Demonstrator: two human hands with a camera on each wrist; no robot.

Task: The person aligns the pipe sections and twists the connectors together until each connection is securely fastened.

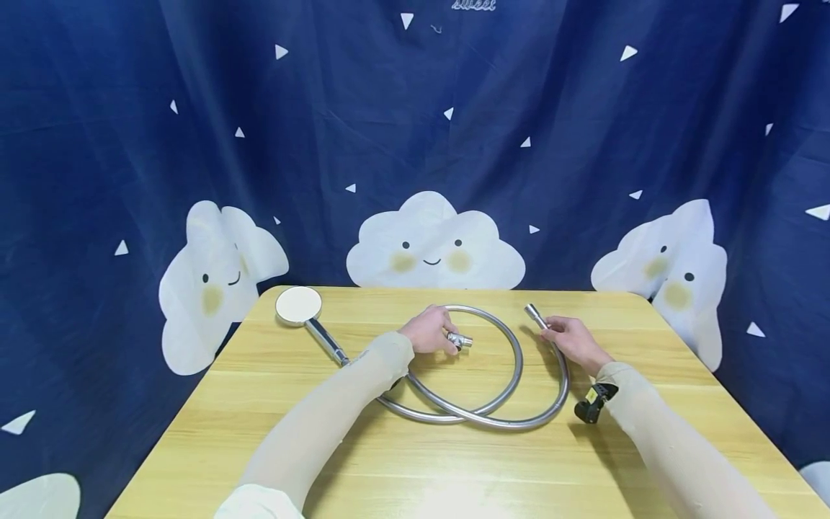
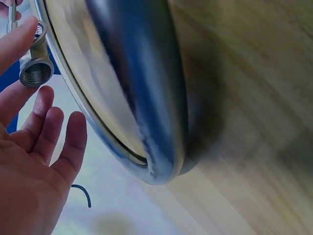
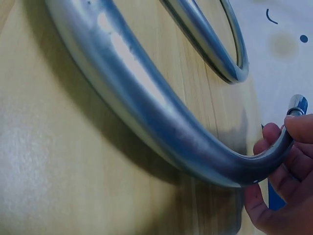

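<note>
My left hand pinches a small chromed pipe fitting between thumb and index finger, above the middle of the table. The left wrist view shows a threaded opening on this fitting, while the other fingers spread apart. Towards the right, my right hand grips a silver shower hose just below its metal end connector, which points up and away. Thumb and fingers close round the hose in the right wrist view. A hand shower with a round white face lies at the far left.
The hose loops across the middle of the wooden table and crosses itself near the front. Part of the shower's handle is hidden by the left forearm. Behind the table hangs a dark blue curtain with white clouds.
</note>
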